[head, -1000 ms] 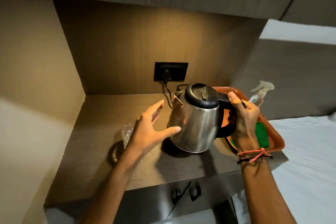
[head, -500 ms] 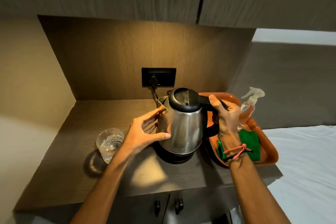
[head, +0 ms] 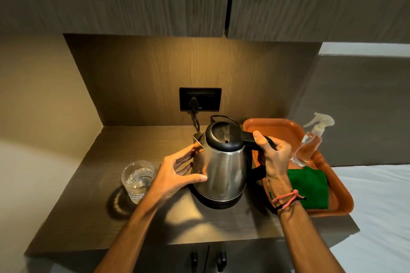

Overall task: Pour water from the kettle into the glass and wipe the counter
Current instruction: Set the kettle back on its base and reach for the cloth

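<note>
Can't see inside kettle (head: 220,170), lid down; sits upright on counter (head: 142,139). Right hand (head: 274,157) clamped round handle, left hand (head: 177,175) spread against side. Glass (head: 138,178) holding water, far left.

The kettle (head: 220,168) hides most of its own black base, of which only a dark sliver shows under the steel body, and it covers the near end of the power cord that drops from the wall socket behind it. Its handle is largely wrapped by the right hand (head: 274,157), so the grip beneath the fingers cannot be seen. The left hand (head: 177,175) covers the kettle's left flank below the spout, and its forearm crosses the right edge of the glass (head: 138,178); the water level inside the glass is hard to read. Right of the kettle, the right wrist overlaps the green cloth (head: 310,186). Both forearms run off the bottom edge.
</note>
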Demonstrator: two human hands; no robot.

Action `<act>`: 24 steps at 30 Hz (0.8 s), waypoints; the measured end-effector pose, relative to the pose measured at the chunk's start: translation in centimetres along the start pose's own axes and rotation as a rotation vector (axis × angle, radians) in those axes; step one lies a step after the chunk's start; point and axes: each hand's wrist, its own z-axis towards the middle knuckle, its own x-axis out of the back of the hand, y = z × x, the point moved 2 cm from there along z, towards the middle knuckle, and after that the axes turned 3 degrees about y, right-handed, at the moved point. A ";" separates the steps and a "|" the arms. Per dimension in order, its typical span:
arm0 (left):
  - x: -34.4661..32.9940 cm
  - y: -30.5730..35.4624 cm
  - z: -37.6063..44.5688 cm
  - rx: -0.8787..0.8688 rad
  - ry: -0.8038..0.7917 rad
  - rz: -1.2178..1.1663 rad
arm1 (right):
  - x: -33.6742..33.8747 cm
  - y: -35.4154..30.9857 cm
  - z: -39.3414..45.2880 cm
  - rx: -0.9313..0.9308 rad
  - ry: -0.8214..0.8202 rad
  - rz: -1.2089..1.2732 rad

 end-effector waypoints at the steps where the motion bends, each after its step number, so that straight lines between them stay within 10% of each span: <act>1: 0.0 -0.1 -0.1 -0.001 -0.002 -0.001 | 0.0 0.2 -0.1 0.002 -0.001 -0.005; 14: -0.6 0.5 -1.7 -0.068 0.019 0.034 | 0.5 -0.4 -1.4 0.086 -0.105 -0.135; 19: -3.5 4.6 -4.2 -0.527 0.472 0.377 | 6.6 -1.6 -1.7 0.114 -0.013 -0.497; 24: -10.2 6.7 -4.6 -0.911 0.442 0.780 | 14.2 -1.9 -0.1 -0.013 -0.052 -0.987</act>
